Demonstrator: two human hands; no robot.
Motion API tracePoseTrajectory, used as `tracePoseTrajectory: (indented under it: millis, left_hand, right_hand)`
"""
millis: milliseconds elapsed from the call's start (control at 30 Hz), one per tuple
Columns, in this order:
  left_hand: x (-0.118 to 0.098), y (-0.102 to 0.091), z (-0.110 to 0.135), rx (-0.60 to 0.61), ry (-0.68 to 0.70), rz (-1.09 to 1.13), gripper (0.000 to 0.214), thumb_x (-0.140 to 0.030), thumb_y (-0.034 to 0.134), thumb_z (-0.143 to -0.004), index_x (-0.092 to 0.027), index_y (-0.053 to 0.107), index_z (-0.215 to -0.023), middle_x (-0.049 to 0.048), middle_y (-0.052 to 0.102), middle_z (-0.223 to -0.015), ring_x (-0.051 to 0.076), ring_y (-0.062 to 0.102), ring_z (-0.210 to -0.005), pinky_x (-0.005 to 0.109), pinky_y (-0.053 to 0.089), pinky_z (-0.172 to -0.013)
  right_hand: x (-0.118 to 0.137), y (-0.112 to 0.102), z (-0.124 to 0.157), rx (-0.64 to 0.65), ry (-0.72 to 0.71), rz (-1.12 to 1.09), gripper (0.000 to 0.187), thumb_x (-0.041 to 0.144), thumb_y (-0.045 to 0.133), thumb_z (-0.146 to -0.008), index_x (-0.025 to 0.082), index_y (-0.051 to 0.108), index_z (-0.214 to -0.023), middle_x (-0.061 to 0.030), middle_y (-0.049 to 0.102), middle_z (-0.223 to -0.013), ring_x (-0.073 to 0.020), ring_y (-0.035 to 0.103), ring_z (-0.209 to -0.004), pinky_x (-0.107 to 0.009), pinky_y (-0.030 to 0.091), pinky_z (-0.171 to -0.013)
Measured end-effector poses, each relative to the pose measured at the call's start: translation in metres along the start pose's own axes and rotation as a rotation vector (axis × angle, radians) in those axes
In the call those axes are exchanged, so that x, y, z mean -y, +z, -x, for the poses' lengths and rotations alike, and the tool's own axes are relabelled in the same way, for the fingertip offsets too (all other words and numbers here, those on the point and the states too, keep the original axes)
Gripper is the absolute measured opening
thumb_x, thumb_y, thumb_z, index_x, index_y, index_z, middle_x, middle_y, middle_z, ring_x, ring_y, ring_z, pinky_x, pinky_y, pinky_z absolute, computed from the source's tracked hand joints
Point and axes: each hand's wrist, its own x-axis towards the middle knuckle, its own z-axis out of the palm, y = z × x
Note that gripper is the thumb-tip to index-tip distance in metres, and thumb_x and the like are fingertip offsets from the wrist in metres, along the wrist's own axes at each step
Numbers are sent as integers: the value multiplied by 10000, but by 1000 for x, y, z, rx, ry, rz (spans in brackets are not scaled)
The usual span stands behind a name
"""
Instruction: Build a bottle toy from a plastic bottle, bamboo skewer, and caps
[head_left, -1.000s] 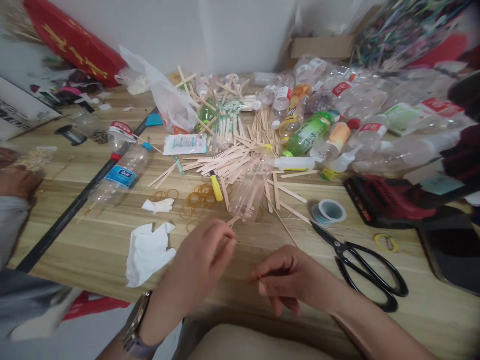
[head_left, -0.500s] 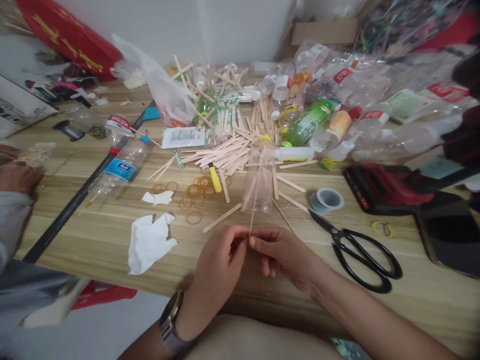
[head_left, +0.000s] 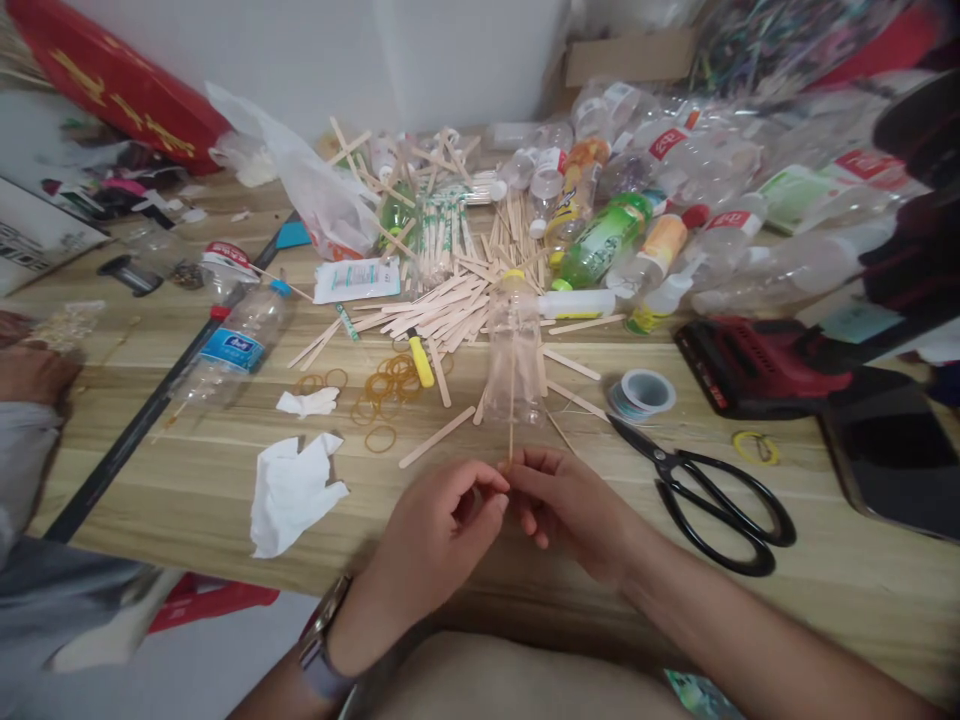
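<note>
My left hand [head_left: 439, 540] and my right hand [head_left: 574, 510] meet at the near edge of the wooden table [head_left: 180, 470], fingertips pinched together. Between them a thin wooden skewer [head_left: 511, 425] stands almost upright, held at its lower end by both hands. Right behind the skewer lies a clear plastic bottle [head_left: 514, 355] with a yellow cap. A pile of flat wooden sticks [head_left: 450, 310] spreads beyond it, and several rubber bands [head_left: 386, 385] lie to the left. I wear a watch on the left wrist.
Black scissors [head_left: 709, 495] and a tape roll [head_left: 641, 392] lie to the right, beside a red tool [head_left: 757, 365] and a dark phone [head_left: 889, 455]. Many empty bottles [head_left: 660, 215] fill the back right. Crumpled tissue [head_left: 289, 490] lies left. Another person's hand [head_left: 30, 372] rests at the far left edge.
My hands came together from apart and now pinch the skewer, which has risen to near upright. The view shifted slightly.
</note>
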Motion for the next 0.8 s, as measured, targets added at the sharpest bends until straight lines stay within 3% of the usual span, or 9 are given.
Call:
tracePoseTrajectory:
  millis: [200, 300, 467, 600, 800]
  left_hand:
    - [2, -15, -26, -15, 115, -297, 191, -183, 520, -930, -192, 692, -847, 19, 646, -847, 154, 603, -769, 281, 464, -739]
    - [0, -13, -34, -11, 132, -549, 221, -180, 492, -947, -189, 711, -916, 45, 656, -898, 176, 614, -790, 287, 457, -710]
    - [-11, -10, -41, 104, 71, -826, 292, -198, 435, -969, -194, 722, -916, 73, 678, -908, 198, 624, -747, 293, 368, -590]
    - [-15, -17, -49, 179, 23, -779, 294, -239, 482, -950, -190, 754, -850, 75, 718, -878, 211, 638, -771, 302, 327, -601]
    - [-4, -35, -69, 373, -77, -487, 239, -313, 615, -832, -162, 792, -778, 28, 711, -708, 152, 565, -653, 271, 302, -586]
  right_hand:
    - [-1, -1, 0, 12, -42, -41, 518, 542, 877, -558, 146, 579, -707, 17, 634, -690, -22, 404, -423, -154, 320, -345]
    - [-2, 0, 0, 41, -58, -28, 529, 568, 864, -592, 148, 567, -716, 15, 634, -702, -19, 392, -426, -152, 301, -342]
    - [-3, -3, -3, 57, -67, -28, 537, 590, 857, -618, 150, 566, -720, 33, 605, -649, -17, 365, -416, -152, 274, -341]
    - [-4, -4, -4, 62, -66, -34, 560, 596, 875, -575, 142, 576, -708, 18, 636, -673, -14, 366, -404, -155, 284, -333]
    - [1, -2, 1, 108, -19, -83, 475, 500, 893, -598, 127, 637, -742, -5, 663, -686, -15, 381, -411, -136, 306, -332]
